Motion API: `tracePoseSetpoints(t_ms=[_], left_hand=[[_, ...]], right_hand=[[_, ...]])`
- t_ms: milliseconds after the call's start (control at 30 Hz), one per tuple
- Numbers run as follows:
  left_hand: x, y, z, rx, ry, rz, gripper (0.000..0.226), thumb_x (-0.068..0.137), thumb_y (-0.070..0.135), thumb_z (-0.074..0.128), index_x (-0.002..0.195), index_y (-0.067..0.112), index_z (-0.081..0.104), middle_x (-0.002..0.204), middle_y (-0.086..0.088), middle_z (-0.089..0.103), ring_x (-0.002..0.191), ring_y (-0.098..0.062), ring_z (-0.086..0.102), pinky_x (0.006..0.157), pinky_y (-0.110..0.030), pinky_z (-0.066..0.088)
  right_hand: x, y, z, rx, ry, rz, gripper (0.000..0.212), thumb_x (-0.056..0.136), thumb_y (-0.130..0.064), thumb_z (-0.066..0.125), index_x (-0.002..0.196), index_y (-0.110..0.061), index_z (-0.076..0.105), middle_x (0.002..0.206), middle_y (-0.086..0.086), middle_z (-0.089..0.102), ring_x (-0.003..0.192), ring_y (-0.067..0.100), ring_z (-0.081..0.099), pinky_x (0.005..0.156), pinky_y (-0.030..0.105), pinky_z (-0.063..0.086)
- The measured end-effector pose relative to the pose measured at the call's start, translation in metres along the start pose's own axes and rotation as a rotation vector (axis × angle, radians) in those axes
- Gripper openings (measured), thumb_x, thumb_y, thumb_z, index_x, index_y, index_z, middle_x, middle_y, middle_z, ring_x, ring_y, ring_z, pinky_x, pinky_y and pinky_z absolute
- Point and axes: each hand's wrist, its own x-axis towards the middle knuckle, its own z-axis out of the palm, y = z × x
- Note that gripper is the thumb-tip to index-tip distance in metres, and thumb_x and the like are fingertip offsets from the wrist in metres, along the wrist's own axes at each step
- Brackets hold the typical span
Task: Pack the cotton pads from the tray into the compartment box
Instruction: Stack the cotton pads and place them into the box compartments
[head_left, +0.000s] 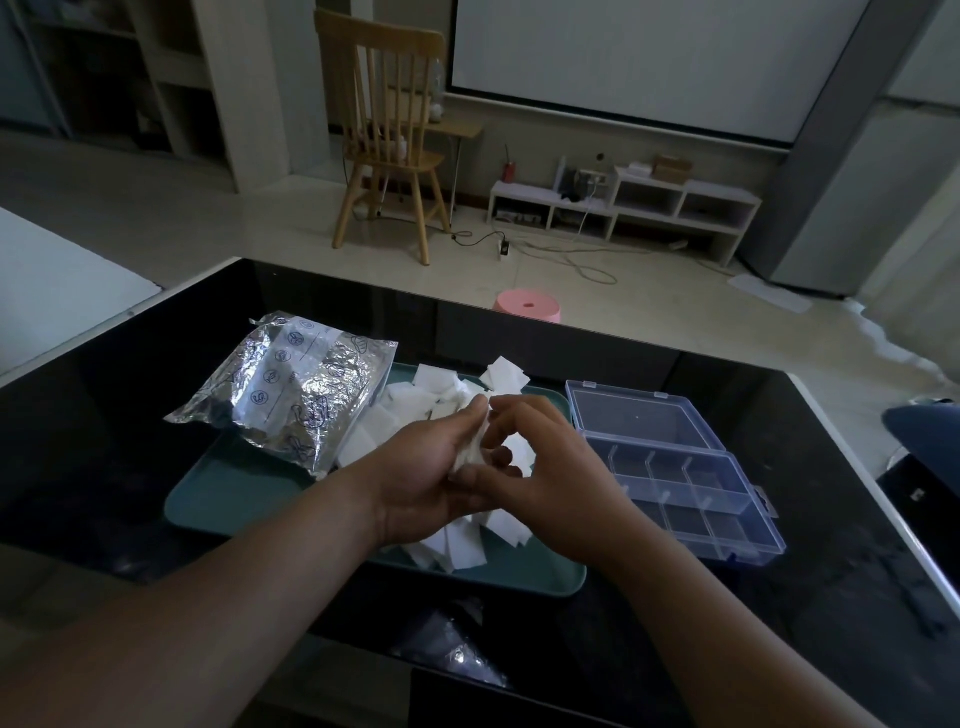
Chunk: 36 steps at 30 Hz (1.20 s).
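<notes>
Fingers (506, 415) round cotton pads (470, 449) over pad-heaped tray (234, 499)

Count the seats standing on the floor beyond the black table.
2. A wooden spindle-back chair stands far back, left of centre; a round pink plastic stool sits beyond the far edge of the glossy black table, its lower part hidden. Others could be hidden.

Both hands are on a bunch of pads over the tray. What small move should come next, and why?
Probably carry the cotton pads rightward and set them into a compartment of the open compartment box. The left hand and right hand grip them above the tray, and the compartments look empty.
</notes>
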Motion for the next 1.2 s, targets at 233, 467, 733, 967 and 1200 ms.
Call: tracePoseSetpoints(t_ms=[233,467,733,967,1200], left_hand=[[-0.001,-0.002,0.002,0.061,0.004,0.073,0.04,0.107,0.043,0.047,0.122,0.013,0.067,0.091,-0.005,0.073,0.08,-0.017,0.073,0.072,-0.036,0.061],[0.0,-0.007,0.006,0.129,0.04,0.136,0.047,0.103,0.049,0.05,0.129,0.012,0.065,0.096,-0.008,0.074,0.085,-0.02,0.073,0.073,-0.036,0.061],[0.002,-0.013,0.005,0.163,0.099,0.17,0.044,0.108,0.048,0.041,0.128,0.019,0.068,0.116,-0.012,0.075,0.094,-0.023,0.076,0.07,-0.036,0.061],[0.006,-0.011,0.002,0.161,0.041,0.098,0.044,0.094,0.066,0.055,0.115,0.034,0.077,0.085,0.006,0.06,0.078,-0.01,0.054,0.068,-0.029,0.053],[0.011,-0.001,-0.012,0.024,0.184,0.155,0.018,0.103,0.026,0.06,0.121,0.022,0.062,0.075,-0.003,0.056,0.06,-0.013,0.053,0.048,-0.021,0.045]], right_hand=[[0.0,-0.002,0.006,-0.024,0.054,0.06,0.019,0.096,-0.048,0.063,0.087,-0.031,0.062,0.13,-0.025,0.053,0.126,-0.005,0.048,0.095,0.022,0.043],[0.001,-0.002,0.008,-0.057,0.073,0.088,0.016,0.095,-0.029,0.062,0.08,-0.028,0.061,0.121,-0.023,0.06,0.118,-0.003,0.052,0.087,0.011,0.037],[0.001,-0.001,0.009,-0.107,0.126,0.093,0.019,0.092,-0.028,0.063,0.074,-0.021,0.059,0.109,-0.024,0.059,0.11,-0.002,0.051,0.083,0.013,0.038],[-0.003,0.0,0.008,-0.096,-0.016,-0.089,0.019,0.091,-0.048,0.06,0.096,-0.03,0.065,0.126,-0.022,0.055,0.127,0.003,0.045,0.105,0.032,0.041],[0.012,0.02,-0.029,-0.139,0.132,0.236,0.007,0.1,-0.03,0.061,0.098,-0.028,0.068,0.101,-0.012,0.067,0.09,0.004,0.064,0.084,0.029,0.055]])
